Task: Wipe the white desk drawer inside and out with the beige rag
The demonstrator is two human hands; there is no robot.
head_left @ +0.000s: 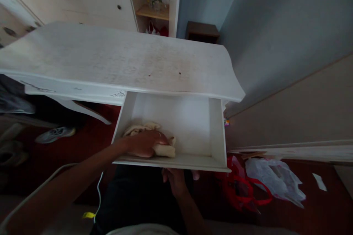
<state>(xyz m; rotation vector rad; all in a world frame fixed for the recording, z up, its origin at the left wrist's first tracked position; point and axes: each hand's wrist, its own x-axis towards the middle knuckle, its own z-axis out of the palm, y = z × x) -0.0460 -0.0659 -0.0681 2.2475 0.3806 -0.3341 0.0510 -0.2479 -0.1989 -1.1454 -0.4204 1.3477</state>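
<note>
A white drawer (193, 125) is pulled out of a white desk (110, 55). My left hand (146, 143) reaches into its front left part, closed on a cream cloth (164, 150). The cloth is bunched up, with folds showing behind and to the right of the hand. Below the drawer's front panel is my right hand (174, 179), partly covered by that panel. Most of its fingers are hidden, and whether they touch the drawer's underside cannot be seen.
Dark specks and smudges mark the desktop. On the red floor at right lie a red bag (242, 187) and a white plastic bag (275, 180). A shoe (55, 134) is at left. A pale cable (55, 174) runs beside my left arm. A wall (275, 44) stands at right.
</note>
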